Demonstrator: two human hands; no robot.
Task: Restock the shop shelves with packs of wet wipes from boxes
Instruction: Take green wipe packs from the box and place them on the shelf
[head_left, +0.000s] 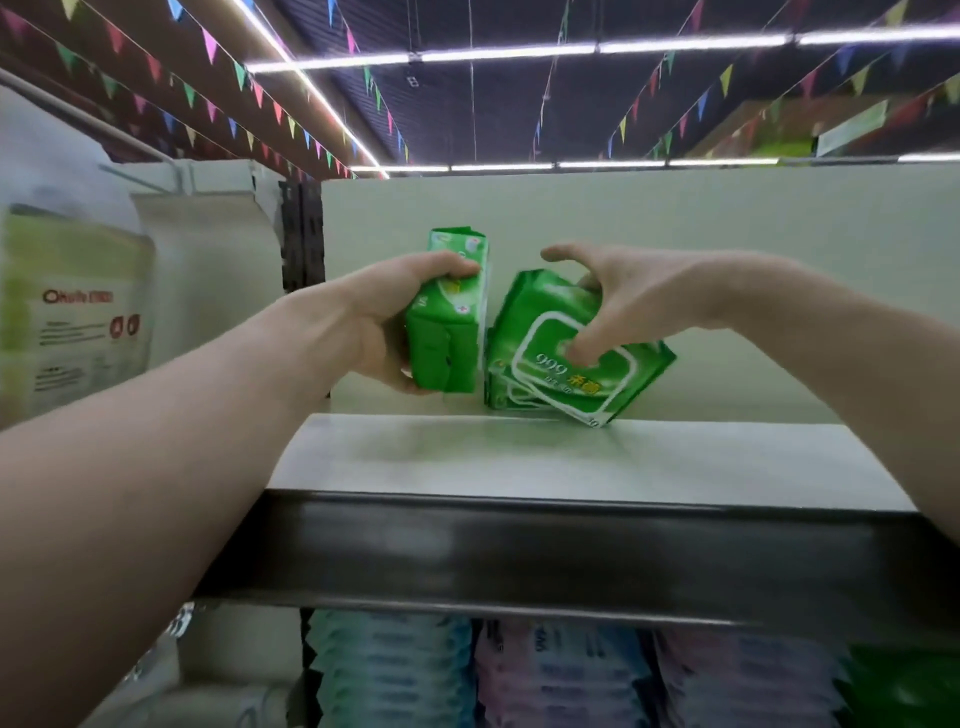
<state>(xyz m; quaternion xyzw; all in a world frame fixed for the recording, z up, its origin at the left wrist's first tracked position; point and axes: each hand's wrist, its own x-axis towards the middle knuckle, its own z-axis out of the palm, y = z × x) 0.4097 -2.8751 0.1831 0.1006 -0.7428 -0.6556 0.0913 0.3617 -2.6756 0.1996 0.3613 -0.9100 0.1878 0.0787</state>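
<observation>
On top shelf (519, 457) | left hand (384, 317) grips upright green pack (447, 348) | right hand (639, 296) grips tilted pack (530, 327)

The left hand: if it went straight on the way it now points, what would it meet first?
Probably the tilted green pack under the right hand, close beside the upright pack the left hand grips; depth is unclear, so perhaps the back panel instead.

Above the white shelf (519, 457), the left hand (384, 317) grips an upright green pack (447, 343) of wipes. Just beside it, the right hand (639, 296) holds a tilted green pack (545, 358), whose lower corner meets the shelf.
</observation>
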